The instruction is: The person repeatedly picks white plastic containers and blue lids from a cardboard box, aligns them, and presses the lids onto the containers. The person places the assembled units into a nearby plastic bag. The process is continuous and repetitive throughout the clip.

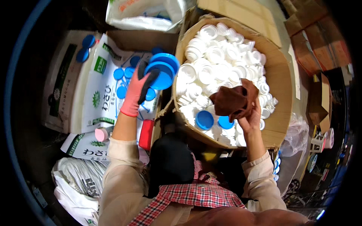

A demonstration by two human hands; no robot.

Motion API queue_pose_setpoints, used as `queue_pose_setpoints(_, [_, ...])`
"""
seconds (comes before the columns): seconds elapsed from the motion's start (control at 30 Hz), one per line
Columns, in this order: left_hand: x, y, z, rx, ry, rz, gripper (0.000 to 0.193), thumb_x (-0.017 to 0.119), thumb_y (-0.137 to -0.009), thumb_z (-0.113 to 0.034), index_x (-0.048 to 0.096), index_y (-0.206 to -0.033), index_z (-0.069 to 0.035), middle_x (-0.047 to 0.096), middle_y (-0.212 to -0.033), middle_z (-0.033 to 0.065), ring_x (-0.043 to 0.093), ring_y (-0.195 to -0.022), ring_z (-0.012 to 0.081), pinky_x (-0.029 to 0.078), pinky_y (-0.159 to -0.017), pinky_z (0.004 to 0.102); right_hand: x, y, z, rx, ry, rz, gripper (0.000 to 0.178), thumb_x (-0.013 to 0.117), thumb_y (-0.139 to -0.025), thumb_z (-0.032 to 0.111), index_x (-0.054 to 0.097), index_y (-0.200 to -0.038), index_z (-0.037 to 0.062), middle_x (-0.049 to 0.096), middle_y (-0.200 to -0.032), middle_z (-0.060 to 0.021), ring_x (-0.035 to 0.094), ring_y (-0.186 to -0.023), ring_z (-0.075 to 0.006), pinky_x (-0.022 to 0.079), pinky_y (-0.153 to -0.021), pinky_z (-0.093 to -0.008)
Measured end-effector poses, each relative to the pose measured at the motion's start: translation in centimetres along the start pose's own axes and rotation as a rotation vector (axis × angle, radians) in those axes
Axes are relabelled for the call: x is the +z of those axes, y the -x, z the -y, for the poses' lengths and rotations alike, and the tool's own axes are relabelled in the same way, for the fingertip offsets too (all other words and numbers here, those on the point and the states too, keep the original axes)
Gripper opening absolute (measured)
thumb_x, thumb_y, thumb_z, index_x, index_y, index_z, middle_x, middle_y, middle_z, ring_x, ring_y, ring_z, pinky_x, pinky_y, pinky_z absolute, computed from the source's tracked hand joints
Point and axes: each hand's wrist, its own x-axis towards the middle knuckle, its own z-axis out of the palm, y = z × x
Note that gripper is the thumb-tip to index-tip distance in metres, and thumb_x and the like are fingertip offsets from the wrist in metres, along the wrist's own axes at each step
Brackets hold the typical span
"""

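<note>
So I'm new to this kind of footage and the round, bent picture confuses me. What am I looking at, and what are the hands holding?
The picture comes from a wide fisheye camera worn on a person's head, looking down at their own arms, so straight edges bend near the rim. There is no machine, just two hands. The left hand, in a pink and black glove, holds a blue round lid above a printed white sheet strewn with smaller blue caps. The right hand, bare, grips a brown cloth over a big cardboard box full of white tubs. Two blue lids lie among them.
</note>
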Motion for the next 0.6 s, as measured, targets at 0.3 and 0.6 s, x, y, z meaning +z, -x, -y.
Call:
queue_pose_setpoints(0.3, [17.6, 2.7, -8.2, 0.475, -0.001, 0.547, 0.04, 0.073, -0.071, -0.014, 0.062, -0.109, -0.007, 0.067, -0.103, 0.0072, 0.062, -0.096, 0.0212, 0.049, -0.082, 0.0317, 6.0, 3.3, 0.2, -1.146, 1.555, 0.128, 0.059, 0.075, -0.076, 0.019, 0.049, -0.128, 0.0056, 0.041, -0.132, -0.0197, 0.044, -0.117, -0.0375, 0.039, -0.1, -0.0418])
queue_pose_setpoints(0.6, [24.1, 5.5, -4.9, -0.54, 1.165, 0.62, 0.035, 0.052, -0.095, -0.039, 0.058, -0.11, -0.007, 0.064, -0.105, 0.0092, 0.06, -0.102, 0.0224, 0.048, -0.089, 0.033, 2.6, 4.9, 3.2, -1.203, 1.727, 0.11, 0.032, 0.066, -0.084, 0.024, 0.058, -0.112, 0.0111, 0.055, -0.099, -0.0085, 0.055, -0.091, -0.0294, 0.049, -0.069, -0.039])
